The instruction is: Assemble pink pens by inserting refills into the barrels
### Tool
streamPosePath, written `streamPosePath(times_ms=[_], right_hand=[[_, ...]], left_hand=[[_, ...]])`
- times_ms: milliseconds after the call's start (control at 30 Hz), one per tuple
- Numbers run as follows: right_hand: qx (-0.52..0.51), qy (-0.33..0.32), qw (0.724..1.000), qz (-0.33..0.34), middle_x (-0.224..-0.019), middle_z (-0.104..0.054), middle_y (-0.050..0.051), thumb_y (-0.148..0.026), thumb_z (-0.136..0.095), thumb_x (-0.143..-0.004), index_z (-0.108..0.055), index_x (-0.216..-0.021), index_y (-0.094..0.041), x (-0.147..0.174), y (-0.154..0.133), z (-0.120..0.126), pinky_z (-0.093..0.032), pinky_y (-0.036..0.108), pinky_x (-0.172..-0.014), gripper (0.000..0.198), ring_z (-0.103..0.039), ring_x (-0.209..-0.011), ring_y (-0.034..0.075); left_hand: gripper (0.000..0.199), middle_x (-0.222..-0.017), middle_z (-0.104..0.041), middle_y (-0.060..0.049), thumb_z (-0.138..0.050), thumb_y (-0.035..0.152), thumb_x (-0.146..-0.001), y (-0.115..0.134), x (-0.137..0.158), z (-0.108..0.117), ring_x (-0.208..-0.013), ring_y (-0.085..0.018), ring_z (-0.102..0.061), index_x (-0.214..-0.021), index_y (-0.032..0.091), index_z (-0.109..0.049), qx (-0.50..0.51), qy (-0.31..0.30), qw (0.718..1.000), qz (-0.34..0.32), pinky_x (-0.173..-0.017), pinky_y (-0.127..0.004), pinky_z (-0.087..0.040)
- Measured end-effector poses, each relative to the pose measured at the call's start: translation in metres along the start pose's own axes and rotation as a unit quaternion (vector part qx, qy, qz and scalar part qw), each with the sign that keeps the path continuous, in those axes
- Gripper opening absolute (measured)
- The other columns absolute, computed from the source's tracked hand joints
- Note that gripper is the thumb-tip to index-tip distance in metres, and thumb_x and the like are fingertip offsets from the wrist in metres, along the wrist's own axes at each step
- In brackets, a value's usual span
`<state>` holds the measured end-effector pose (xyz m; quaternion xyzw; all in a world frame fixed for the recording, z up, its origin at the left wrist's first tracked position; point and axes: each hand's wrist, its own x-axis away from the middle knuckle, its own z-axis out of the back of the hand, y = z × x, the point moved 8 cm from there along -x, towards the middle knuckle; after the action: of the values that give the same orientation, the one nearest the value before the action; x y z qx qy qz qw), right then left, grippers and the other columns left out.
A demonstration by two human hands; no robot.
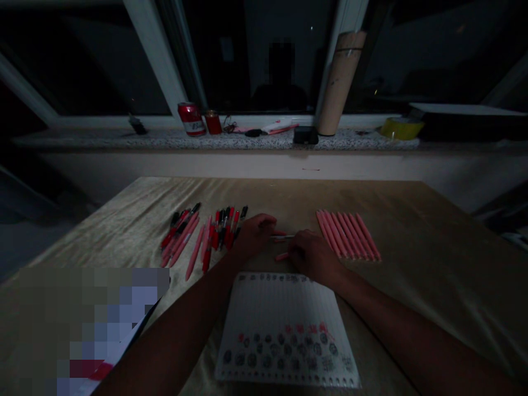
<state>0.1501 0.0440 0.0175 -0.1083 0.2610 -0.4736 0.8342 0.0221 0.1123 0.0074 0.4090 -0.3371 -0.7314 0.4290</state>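
Observation:
My left hand point(258, 231) and my right hand point(315, 256) are close together beyond the notepad. Between them runs a thin, light pen refill point(285, 237), its ends going in under the fingers of both hands. A short red pen piece point(280, 233) shows by my left fingertips. Under my right hand a pink pen barrel point(282, 257) sticks out to the left. The fingers of both hands are curled closed; their exact hold is partly hidden in the dim light. A spiral notepad point(284, 308) with scribbled circles in black and red lies between my forearms.
Pink pens point(348, 236) lie in a neat row on the right. Mixed red, black and pink pens point(181, 234) lie loosely on the left, with more red and black pens point(225, 225) beside my left hand. A can point(192, 119) and yellow tape point(401, 129) stand on the windowsill.

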Motion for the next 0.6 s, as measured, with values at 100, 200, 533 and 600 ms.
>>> streamPosePath(times_ms=[100,200,533,600], right_hand=[[-0.009,0.006,1.0,-0.001,-0.073,-0.059,0.005,-0.009,-0.051,-0.073,-0.06,-0.072,-0.018,0.0,0.002,0.0,-0.039,0.031,-0.069,0.012,-0.053,-0.075,0.019],[-0.011,0.014,1.0,-0.004,-0.074,-0.06,0.005,-0.01,-0.051,-0.073,-0.061,-0.075,-0.018,0.001,0.004,0.0,-0.04,0.031,-0.069,0.013,-0.054,-0.075,0.019],[-0.039,0.002,0.999,0.027,-0.099,-0.065,0.009,-0.02,-0.054,-0.08,-0.063,-0.103,-0.02,-0.001,-0.006,0.0,-0.04,0.038,-0.083,0.025,-0.055,-0.095,0.024],[-0.043,0.0,0.999,0.031,-0.102,-0.065,0.009,-0.02,-0.054,-0.08,-0.063,-0.104,-0.021,-0.001,-0.007,0.0,-0.04,0.038,-0.084,0.025,-0.055,-0.097,0.024]], left_hand=[[0.012,-0.085,-0.064,-0.005,-0.056,0.026,-0.077,0.012,0.001,-0.002,-0.081,-0.019,-0.06,-0.084,0.019,-0.063,-0.091,-0.01,0.993,-0.071,-0.074,-0.031,-0.046],[0.013,-0.09,-0.062,-0.007,-0.057,0.028,-0.078,0.022,0.003,-0.008,-0.086,-0.019,-0.058,-0.084,0.019,-0.064,-0.126,-0.047,0.982,-0.135,-0.079,-0.033,-0.045],[0.026,-0.108,-0.06,-0.008,-0.057,0.023,-0.075,0.032,0.012,-0.021,-0.104,-0.025,-0.052,-0.099,0.024,-0.068,-0.264,-0.135,0.93,-0.216,-0.093,-0.044,-0.034],[0.026,-0.108,-0.06,-0.008,-0.057,0.023,-0.076,0.033,0.013,-0.023,-0.104,-0.025,-0.051,-0.099,0.024,-0.068,-0.274,-0.138,0.925,-0.222,-0.094,-0.045,-0.033]])
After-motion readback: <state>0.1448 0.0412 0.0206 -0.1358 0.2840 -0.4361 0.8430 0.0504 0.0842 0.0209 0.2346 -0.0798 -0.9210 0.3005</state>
